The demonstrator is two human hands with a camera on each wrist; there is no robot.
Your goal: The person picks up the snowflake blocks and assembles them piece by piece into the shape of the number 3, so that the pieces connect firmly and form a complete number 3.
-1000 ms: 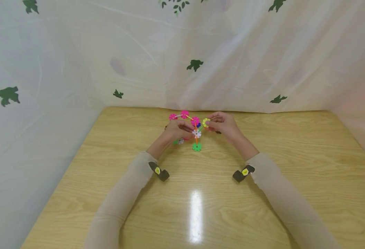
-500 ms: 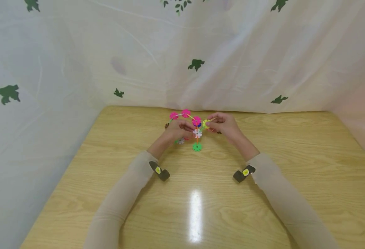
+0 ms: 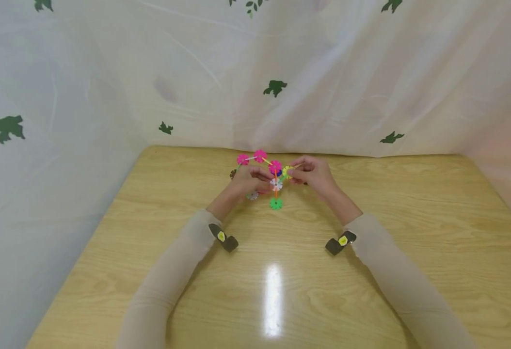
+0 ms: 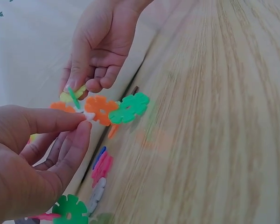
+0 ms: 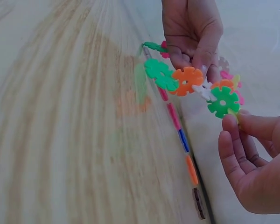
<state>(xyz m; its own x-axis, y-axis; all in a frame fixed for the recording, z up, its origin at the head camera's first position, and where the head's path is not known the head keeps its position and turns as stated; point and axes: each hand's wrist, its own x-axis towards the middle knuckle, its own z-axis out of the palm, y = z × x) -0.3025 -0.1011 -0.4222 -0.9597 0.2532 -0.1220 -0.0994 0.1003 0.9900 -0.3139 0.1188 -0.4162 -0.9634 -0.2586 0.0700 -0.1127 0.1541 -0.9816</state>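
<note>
A chain of notched plastic snowflake discs in several colours stands at the back of the table. My left hand [image 3: 248, 181] pinches a white disc [image 5: 205, 91] of it between thumb and forefinger. Orange discs [image 5: 186, 80] are slotted into this white one, and a green disc [image 3: 276, 203] hangs at the lower end. My right hand [image 3: 314, 174] pinches a yellow disc [image 3: 287, 172], which meets another green disc [image 5: 223, 101] beside the white one. Pink discs [image 3: 260, 155] form the upper part of the chain. My left hand hides some of the discs behind it.
More linked discs, among them a blue one [image 5: 183, 141] and a dark brown one [image 5: 199, 204], lie in a line along the far edge of the wooden table [image 3: 347, 291]. A pale curtain [image 3: 194, 72] with green leaf patterns hangs right behind.
Both hands keep their grips on the white and yellow discs, almost in place. The head view has tilted slightly, so everything sits a little higher.
</note>
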